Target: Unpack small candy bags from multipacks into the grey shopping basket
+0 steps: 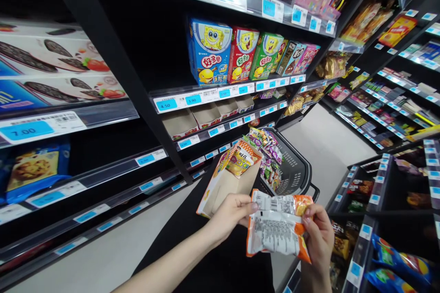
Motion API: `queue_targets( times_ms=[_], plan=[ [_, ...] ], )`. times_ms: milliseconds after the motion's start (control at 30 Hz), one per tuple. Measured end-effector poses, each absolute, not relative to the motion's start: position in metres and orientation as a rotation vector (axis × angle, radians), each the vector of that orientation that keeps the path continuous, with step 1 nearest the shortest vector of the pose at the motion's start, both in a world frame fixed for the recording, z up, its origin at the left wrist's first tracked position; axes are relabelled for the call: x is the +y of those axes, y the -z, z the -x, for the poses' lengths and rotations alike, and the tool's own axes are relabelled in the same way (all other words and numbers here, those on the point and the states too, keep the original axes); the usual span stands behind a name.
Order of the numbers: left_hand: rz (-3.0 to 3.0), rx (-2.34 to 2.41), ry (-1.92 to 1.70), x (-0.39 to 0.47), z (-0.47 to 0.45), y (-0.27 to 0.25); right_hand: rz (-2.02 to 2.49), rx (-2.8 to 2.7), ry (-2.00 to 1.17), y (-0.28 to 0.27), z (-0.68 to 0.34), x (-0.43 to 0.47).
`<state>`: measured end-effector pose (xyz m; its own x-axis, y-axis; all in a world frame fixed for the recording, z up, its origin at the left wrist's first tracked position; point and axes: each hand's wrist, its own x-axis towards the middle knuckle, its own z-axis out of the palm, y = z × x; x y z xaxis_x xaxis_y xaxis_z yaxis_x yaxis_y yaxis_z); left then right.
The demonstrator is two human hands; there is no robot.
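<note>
The snack packet (275, 229) is in the air in front of us, between our two hands, near the open end of a carton. With our left hand (237, 210) we pinch its left edge, the thumb on top; with our right hand (319, 236) we grasp its right end, the thumb pressing on the orange part. So neither of our hands is free. The side with small print faces us, and to keep it well readable, we should hold both ends lightly, without folding or crushing the film, and turn it a little if the shine disturbs.

The carton (220, 190) is open and leans over our dark trousers (178, 238); whether it touches them, we cannot tell surely. In its far part lies an orange and yellow packet (239, 162). Just beyond stands the black basket (294, 165), which contains many wrapped snacks (271, 153), mostly purple and green. On the lower shelf we see cardboard trays (178, 121), under the blue box (210, 52) and its neighbours.
</note>
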<state>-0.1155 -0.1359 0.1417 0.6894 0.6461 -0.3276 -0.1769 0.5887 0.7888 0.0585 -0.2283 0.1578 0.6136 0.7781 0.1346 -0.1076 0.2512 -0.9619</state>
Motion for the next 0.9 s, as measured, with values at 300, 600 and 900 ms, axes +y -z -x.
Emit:
queue_targets(
  times_ms=[300,600,900],
  plan=[
    [-0.904,0.578,-0.684,-0.128,0.124,-0.153,1.166,-0.624,-1.039,-0.161,-0.064,-0.238],
    [-0.645,0.492,-0.657,-0.124,0.125,-0.152,1.013,-0.697,-1.122,-0.154,-0.07,-0.249],
    [-1.357,0.963,-0.785,-0.12,0.129,-0.16,1.439,-0.565,-1.143,-0.157,-0.065,-0.241]
  ],
)
